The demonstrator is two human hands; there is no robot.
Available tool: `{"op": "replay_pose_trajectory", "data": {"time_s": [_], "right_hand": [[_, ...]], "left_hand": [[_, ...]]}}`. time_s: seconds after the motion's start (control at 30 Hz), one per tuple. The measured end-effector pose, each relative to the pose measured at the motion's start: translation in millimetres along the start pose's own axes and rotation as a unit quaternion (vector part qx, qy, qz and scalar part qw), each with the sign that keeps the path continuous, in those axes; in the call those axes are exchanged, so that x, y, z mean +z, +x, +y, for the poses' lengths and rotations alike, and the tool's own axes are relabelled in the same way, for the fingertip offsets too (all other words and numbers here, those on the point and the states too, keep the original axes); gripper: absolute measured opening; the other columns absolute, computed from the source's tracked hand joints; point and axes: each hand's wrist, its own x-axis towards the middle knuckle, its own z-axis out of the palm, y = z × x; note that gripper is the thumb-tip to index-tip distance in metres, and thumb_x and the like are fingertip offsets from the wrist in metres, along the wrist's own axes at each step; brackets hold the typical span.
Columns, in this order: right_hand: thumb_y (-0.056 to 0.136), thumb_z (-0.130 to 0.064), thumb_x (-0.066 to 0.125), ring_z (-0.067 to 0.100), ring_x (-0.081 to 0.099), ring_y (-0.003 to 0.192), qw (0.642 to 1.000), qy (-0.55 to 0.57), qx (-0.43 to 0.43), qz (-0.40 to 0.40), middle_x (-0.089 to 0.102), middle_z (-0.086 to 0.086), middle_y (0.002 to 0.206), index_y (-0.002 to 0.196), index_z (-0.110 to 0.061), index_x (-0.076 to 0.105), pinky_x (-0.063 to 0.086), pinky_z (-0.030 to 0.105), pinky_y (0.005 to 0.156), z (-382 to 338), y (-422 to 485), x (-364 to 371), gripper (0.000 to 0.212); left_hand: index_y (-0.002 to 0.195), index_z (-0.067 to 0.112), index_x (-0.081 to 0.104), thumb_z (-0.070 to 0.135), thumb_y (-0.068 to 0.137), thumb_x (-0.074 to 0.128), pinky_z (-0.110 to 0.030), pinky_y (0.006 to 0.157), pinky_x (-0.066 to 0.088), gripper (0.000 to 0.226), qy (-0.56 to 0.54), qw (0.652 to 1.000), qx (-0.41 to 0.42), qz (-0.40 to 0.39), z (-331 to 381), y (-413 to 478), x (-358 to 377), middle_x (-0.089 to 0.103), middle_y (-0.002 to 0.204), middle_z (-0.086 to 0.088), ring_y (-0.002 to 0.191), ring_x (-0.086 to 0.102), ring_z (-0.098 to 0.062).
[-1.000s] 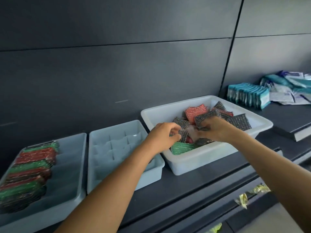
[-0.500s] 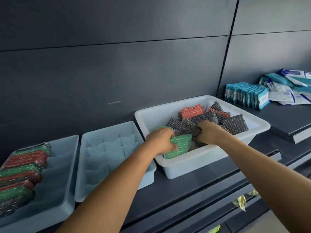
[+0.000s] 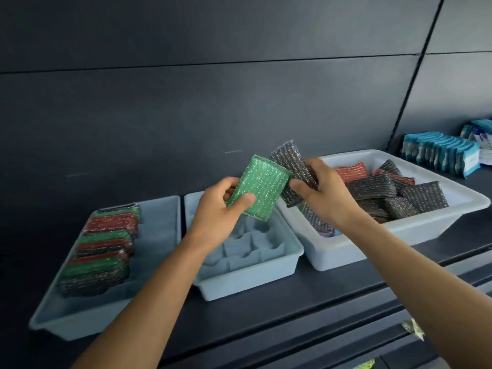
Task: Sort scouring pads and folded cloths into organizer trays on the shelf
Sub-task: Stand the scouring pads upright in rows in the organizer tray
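Note:
My left hand (image 3: 217,209) grips a glittery green scouring pad (image 3: 259,190), held up above the middle tray. Beside it, my right hand (image 3: 323,198) holds a dark grey scouring pad (image 3: 288,163), raised over the left end of the white bin (image 3: 346,251). That bin holds several more grey and red pads (image 3: 383,193). The left blue tray (image 3: 162,230) carries a row of green, red and grey pads (image 3: 103,249) standing on edge. The middle blue organizer tray (image 3: 255,278) with its dividers has nothing in its cells.
Blue and white folded cloths (image 3: 439,153) stand in a row on the shelf at the far right, with more packets behind them. A dark panelled wall backs the shelf. The shelf's front edge (image 3: 292,331) runs below the trays.
Both hands have lifted out of the white bin, the left bringing up the green pad and the right a grey pad. The view has shifted left.

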Motion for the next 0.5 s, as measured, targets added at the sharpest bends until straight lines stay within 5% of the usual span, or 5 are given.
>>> {"op": "replay_pose_trajectory", "data": {"time_s": [0.1, 0.3, 0.5], "right_hand": [[0.092, -0.025, 0.062, 0.009, 0.061, 0.076, 0.998, 0.055, -0.024, -0.015, 0.065, -0.006, 0.083, 0.111, -0.018, 0.052, 0.047, 0.027, 0.071, -25, -8, 32, 0.022], [0.096, -0.025, 0.056, -0.001, 0.051, 0.061, 0.995, 0.060, -0.053, -0.060, 0.059, -0.009, 0.075, 0.102, -0.019, 0.055, 0.039, 0.016, 0.060, -66, -26, 95, 0.008], [0.093, -0.019, 0.059, 0.003, 0.050, 0.058, 0.988, 0.106, -0.065, -0.092, 0.059, -0.009, 0.068, 0.094, -0.024, 0.056, 0.044, 0.026, 0.062, -96, -34, 157, 0.006]], "left_hand": [[0.110, 0.023, 0.060, 0.018, 0.091, 0.068, -0.009, 0.074, 0.047, 0.022, 0.009, 1.000, -0.003, 0.020, -15, -29, -49, 0.068, 0.099, 0.012, 0.084, 0.061, 0.009], [0.115, 0.031, 0.061, 0.020, 0.091, 0.066, -0.007, 0.081, 0.046, 0.027, 0.091, 0.994, -0.056, 0.030, -57, -80, -168, 0.069, 0.105, 0.019, 0.098, 0.061, 0.010], [0.106, 0.045, 0.061, 0.019, 0.089, 0.070, 0.000, 0.077, 0.041, 0.032, 0.184, 0.978, -0.092, 0.036, -87, -113, -245, 0.069, 0.101, 0.026, 0.098, 0.059, 0.015]]}}
